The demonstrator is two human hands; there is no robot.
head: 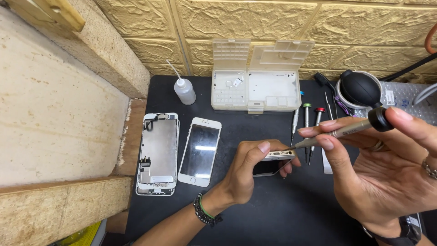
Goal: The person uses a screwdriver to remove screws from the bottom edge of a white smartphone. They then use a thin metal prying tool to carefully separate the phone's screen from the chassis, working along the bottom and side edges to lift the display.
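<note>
My left hand grips a small smartphone tilted up on the black mat, its bottom edge facing me. My right hand pinches a grey precision screwdriver with a black cap; its tip touches the phone's bottom edge near the port. Both wrists wear bands.
To the left lie a white-fronted phone and an opened phone screen assembly. A clear plastic squeeze bottle and an open plastic parts box stand at the back. Three screwdrivers, tweezers and a black air blower sit at right.
</note>
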